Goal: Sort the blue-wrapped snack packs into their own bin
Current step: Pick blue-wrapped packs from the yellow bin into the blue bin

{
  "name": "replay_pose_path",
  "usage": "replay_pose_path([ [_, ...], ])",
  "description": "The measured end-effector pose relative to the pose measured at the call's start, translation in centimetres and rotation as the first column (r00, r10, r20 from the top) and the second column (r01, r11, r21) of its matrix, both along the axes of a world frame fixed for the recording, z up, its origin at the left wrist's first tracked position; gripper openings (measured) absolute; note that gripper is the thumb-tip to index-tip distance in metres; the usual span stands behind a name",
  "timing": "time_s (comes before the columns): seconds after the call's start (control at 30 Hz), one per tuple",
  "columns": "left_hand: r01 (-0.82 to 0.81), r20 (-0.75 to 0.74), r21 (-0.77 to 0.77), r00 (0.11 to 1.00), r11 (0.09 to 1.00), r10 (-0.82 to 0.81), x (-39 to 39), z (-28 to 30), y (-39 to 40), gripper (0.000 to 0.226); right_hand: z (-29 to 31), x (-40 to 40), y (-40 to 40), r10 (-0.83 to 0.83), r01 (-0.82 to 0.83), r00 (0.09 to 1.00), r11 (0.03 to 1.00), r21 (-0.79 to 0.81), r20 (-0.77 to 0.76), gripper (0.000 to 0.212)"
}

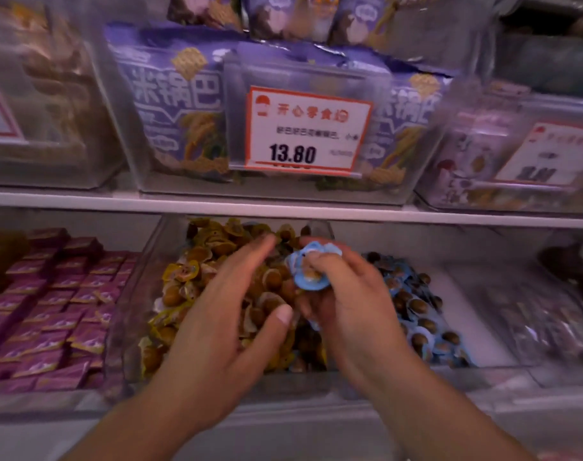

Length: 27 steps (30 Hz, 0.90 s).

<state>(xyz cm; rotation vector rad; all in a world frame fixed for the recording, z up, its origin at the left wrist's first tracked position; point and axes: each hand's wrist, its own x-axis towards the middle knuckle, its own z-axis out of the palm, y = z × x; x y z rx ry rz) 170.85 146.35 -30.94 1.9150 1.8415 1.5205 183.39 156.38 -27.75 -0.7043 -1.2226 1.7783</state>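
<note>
My right hand (346, 294) grips a small bunch of blue-wrapped snack packs (308, 266) above the divide between two clear bins. My left hand (230, 304) hovers with relaxed, spread fingers over the bin of yellow-wrapped snacks (183, 294) and holds nothing. To the right lies a pile of blue-wrapped packs (416, 304) in their own clear bin (476, 327), with my right wrist covering part of it.
Purple square packets (50, 311) fill the bin at the left. A white shelf edge (283, 207) runs just above the hands, carrying clear bins of purple bags (170, 104) and a price tag reading 13.80 (303, 131). Dark packets (542, 314) lie at the far right.
</note>
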Motion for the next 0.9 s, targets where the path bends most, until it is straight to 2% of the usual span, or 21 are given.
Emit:
replay_pose_path([
  [0.1, -0.062, -0.102, -0.049, 0.993, 0.997, 0.057, -0.8, -1.3, 0.9, 0.035, 0.2, 3.2, 3.8, -0.215, 0.189, 0.967, 0.965, 0.183, 0.136, 0.006],
  [0.17, -0.035, -0.189, -0.127, 0.982, 0.991, 0.010, -0.8, -2.5, 1.5, 0.031, -0.6, 5.9, 6.5, -0.338, 0.262, 0.895, 0.927, 0.269, 0.290, 0.009],
  [0.2, -0.021, -0.244, -0.151, 0.970, 0.988, -0.017, -0.7, -3.0, 1.8, 0.031, -1.3, 7.4, 7.7, -0.376, 0.240, 0.836, 0.906, 0.350, 0.399, 0.012],
  [0.23, -0.015, -0.294, -0.169, 0.955, 0.986, -0.036, -0.6, -3.3, 2.0, 0.032, -2.1, 8.8, 8.6, -0.393, 0.159, 0.749, 0.888, 0.432, 0.533, 0.014],
  [0.27, -0.023, -0.332, -0.185, 0.942, 0.982, -0.041, -0.5, -3.5, 2.3, 0.034, -3.0, 10.1, 9.4, -0.417, 0.033, 0.610, 0.863, 0.505, 0.673, 0.015],
  [0.3, -0.032, -0.350, -0.201, 0.936, 0.979, -0.041, -0.4, -3.5, 2.7, 0.035, -3.8, 11.0, 9.7, -0.462, -0.109, 0.427, 0.827, 0.551, 0.777, 0.022],
  [0.33, -0.037, -0.347, -0.217, 0.937, 0.975, -0.042, -0.4, -3.4, 3.0, 0.035, -4.3, 11.6, 9.8, -0.506, -0.215, 0.290, 0.793, 0.571, 0.812, 0.031],
  [0.37, -0.037, -0.336, -0.236, 0.941, 0.971, -0.046, -0.3, -3.1, 3.5, 0.034, -4.6, 11.7, 9.6, -0.531, -0.243, 0.273, 0.769, 0.591, 0.802, 0.036],
  [0.4, -0.041, -0.339, -0.257, 0.939, 0.966, -0.051, -0.2, -2.9, 4.1, 0.034, -4.7, 11.5, 9.2, -0.525, -0.212, 0.351, 0.762, 0.612, 0.775, 0.035],
  [0.47, -0.052, -0.409, -0.309, 0.908, 0.950, -0.084, 0.5, -2.6, 5.5, 0.036, -4.4, 10.1, 7.7, -0.419, -0.068, 0.627, 0.811, 0.582, 0.657, 0.029],
  [0.5, -0.053, -0.455, -0.353, 0.882, 0.934, -0.122, 1.0, -2.7, 6.3, 0.041, -4.2, 9.1, 6.8, -0.349, -0.031, 0.724, 0.846, 0.533, 0.596, 0.030],
  [0.57, -0.072, -0.521, -0.476, 0.826, 0.877, -0.215, 1.8, -2.9, 7.6, 0.054, -4.2, 7.4, 5.4, -0.252, -0.056, 0.810, 0.866, 0.498, 0.529, 0.040],
  [0.67, -0.180, -0.610, -0.532, 0.759, 0.827, -0.227, 2.0, -3.3, 8.7, 0.058, -5.0, 5.9, 4.8, -0.198, -0.156, 0.790, 0.850, 0.503, 0.580, 0.039],
  [0.77, -0.274, -0.709, -0.462, 0.686, 0.843, -0.165, 0.9, -2.9, 9.1, 0.045, -5.2, 5.9, 5.4, -0.197, -0.159, 0.763, 0.866, 0.474, 0.616, 0.036],
  [0.83, -0.307, -0.729, -0.395, 0.678, 0.866, -0.092, -0.8, -2.3, 9.1, 0.039, -5.3, 6.2, 5.8, -0.209, -0.137, 0.768, 0.870, 0.474, 0.606, 0.032],
  [0.9, -0.333, -0.703, -0.382, 0.710, 0.862, -0.038, -2.9, -2.0, 8.6, 0.043, -5.3, 6.5, 5.9, -0.184, -0.135, 0.777, 0.885, 0.445, 0.602, 0.029],
])
